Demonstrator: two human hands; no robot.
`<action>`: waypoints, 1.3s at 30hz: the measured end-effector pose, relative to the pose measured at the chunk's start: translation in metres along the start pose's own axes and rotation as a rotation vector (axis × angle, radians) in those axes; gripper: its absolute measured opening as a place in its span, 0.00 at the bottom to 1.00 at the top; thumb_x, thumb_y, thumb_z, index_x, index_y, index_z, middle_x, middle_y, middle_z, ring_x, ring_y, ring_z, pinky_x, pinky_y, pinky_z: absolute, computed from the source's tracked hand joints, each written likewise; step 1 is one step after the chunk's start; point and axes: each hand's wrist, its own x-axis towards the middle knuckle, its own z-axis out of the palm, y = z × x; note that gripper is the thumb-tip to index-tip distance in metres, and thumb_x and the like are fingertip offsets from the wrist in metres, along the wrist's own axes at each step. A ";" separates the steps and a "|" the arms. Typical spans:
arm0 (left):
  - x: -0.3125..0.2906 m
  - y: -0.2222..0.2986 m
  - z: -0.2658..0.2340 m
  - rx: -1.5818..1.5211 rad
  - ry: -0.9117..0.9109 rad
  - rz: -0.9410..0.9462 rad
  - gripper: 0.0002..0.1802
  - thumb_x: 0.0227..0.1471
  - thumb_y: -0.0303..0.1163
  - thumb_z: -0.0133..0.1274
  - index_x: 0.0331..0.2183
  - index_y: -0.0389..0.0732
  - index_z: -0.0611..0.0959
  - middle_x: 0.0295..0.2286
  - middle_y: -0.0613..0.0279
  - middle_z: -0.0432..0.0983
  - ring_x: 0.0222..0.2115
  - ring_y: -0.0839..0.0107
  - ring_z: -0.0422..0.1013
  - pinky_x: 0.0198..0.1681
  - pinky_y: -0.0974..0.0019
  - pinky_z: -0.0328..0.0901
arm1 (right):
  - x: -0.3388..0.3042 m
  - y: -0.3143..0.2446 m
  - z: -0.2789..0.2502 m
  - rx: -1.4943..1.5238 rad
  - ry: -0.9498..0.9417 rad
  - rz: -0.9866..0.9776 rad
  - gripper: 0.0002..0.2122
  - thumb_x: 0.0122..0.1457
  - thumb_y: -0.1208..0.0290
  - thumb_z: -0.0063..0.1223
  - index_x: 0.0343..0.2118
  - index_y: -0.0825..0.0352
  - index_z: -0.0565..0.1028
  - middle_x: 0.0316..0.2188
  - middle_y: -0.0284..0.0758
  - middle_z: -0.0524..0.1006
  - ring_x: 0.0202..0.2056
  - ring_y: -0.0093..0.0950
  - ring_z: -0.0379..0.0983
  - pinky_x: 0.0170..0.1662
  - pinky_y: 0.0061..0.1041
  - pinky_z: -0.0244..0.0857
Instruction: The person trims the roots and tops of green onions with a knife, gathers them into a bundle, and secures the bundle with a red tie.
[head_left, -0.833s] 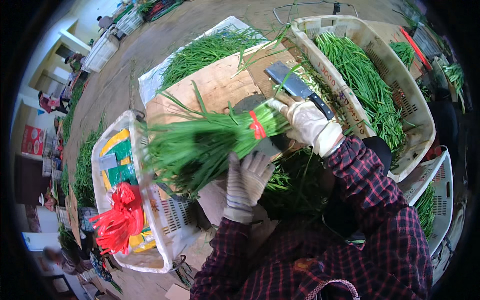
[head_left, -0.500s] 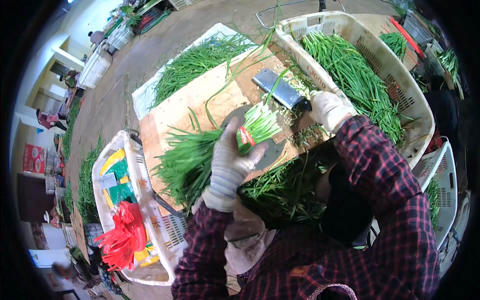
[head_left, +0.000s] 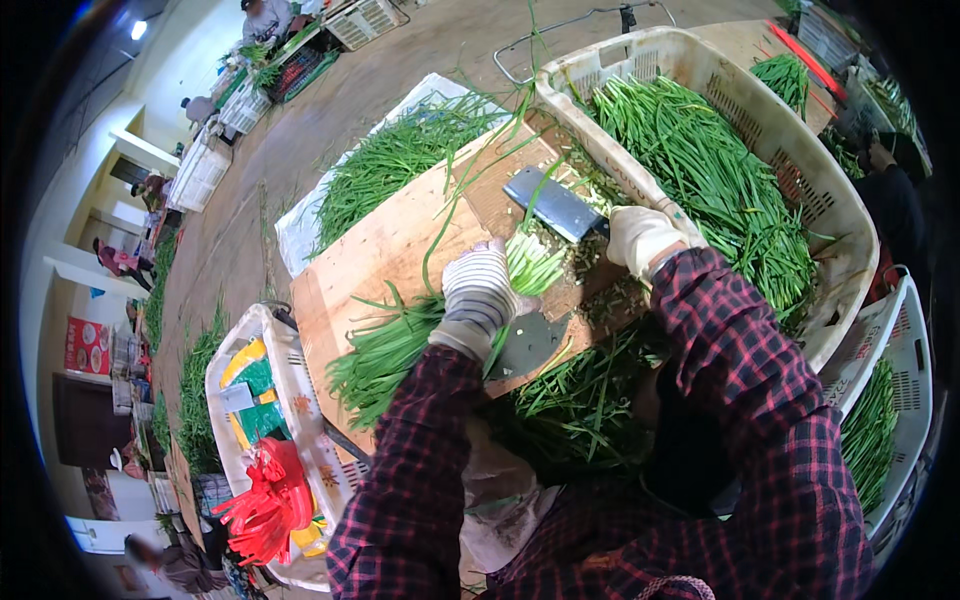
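On a wooden cutting board [head_left: 350,262] lies a bunch of chives [head_left: 380,355], its pale cut ends [head_left: 533,262] pointing right and its green leaves spreading left. My left hand [head_left: 474,292], in a striped glove, is closed round the bunch just behind the pale ends. My right hand [head_left: 643,240], in a white glove, grips the dark handle of a cleaver [head_left: 553,204]. The blade rests nearly flat above the board, beyond the pale ends. Chopped stem bits [head_left: 600,290] litter the board around it. A dark round patch [head_left: 530,345] shows at the board's near edge.
A large white crate [head_left: 835,215] full of chives stands on the right, with another crate [head_left: 900,300] nearer me. At left, a white basket [head_left: 225,440] holds red ties [head_left: 272,495] and green-yellow packs. More chives [head_left: 400,150] lie on a white sheet beyond the board. Other people work far left.
My left hand, with its thumb spread over the bunch before, has now wrapped round it, and the red band seen there is hidden. The cleaver has barely moved.
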 end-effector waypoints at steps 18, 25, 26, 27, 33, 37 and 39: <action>0.002 -0.011 0.026 -0.291 0.028 0.068 0.72 0.21 0.46 0.75 0.62 0.39 0.47 0.54 0.43 0.63 0.54 0.51 0.63 0.57 0.58 0.59 | -0.033 -0.059 0.032 0.374 0.185 -0.189 0.13 0.47 0.59 0.53 0.27 0.64 0.79 0.25 0.46 0.78 0.31 0.43 0.76 0.37 0.38 0.70; 0.000 -0.029 0.040 -0.358 0.144 0.114 0.70 0.19 0.42 0.76 0.60 0.34 0.52 0.48 0.43 0.70 0.49 0.50 0.68 0.55 0.60 0.62 | -0.008 -0.031 -0.027 0.015 0.330 -0.098 0.13 0.51 0.61 0.50 0.32 0.64 0.80 0.32 0.43 0.80 0.36 0.38 0.78 0.42 0.35 0.70; 0.005 -0.022 0.040 -0.369 0.139 0.137 0.70 0.19 0.42 0.76 0.60 0.35 0.52 0.49 0.42 0.69 0.50 0.50 0.68 0.55 0.60 0.62 | -0.007 -0.010 -0.043 0.054 0.367 0.001 0.13 0.53 0.61 0.48 0.32 0.62 0.80 0.32 0.42 0.80 0.37 0.37 0.78 0.43 0.34 0.70; 0.006 -0.024 0.043 -0.385 0.127 0.136 0.70 0.19 0.42 0.76 0.60 0.35 0.52 0.49 0.42 0.69 0.50 0.50 0.67 0.55 0.60 0.62 | 0.002 0.004 -0.053 0.036 0.400 0.078 0.13 0.54 0.58 0.49 0.32 0.60 0.80 0.32 0.40 0.80 0.37 0.37 0.77 0.44 0.34 0.69; 0.009 -0.028 0.032 -0.378 0.085 0.105 0.69 0.20 0.43 0.75 0.60 0.35 0.53 0.48 0.40 0.70 0.49 0.48 0.68 0.54 0.60 0.63 | -0.082 0.037 -0.118 0.529 0.846 0.167 0.15 0.49 0.61 0.53 0.34 0.67 0.80 0.25 0.42 0.79 0.29 0.30 0.77 0.39 0.24 0.68; 0.009 -0.029 0.028 -0.411 0.042 0.106 0.70 0.20 0.45 0.75 0.60 0.34 0.52 0.46 0.39 0.71 0.49 0.48 0.69 0.53 0.60 0.63 | -0.180 0.027 -0.119 1.137 1.020 -0.015 0.07 0.54 0.73 0.56 0.33 0.71 0.76 0.19 0.27 0.71 0.20 0.13 0.63 0.26 0.11 0.58; 0.010 -0.030 0.028 -0.327 0.063 0.117 0.68 0.20 0.47 0.74 0.59 0.34 0.54 0.46 0.40 0.72 0.48 0.49 0.70 0.52 0.59 0.64 | -0.214 0.020 -0.117 1.401 0.700 -0.142 0.05 0.51 0.78 0.55 0.31 0.70 0.75 0.16 0.27 0.70 0.17 0.14 0.63 0.20 0.12 0.54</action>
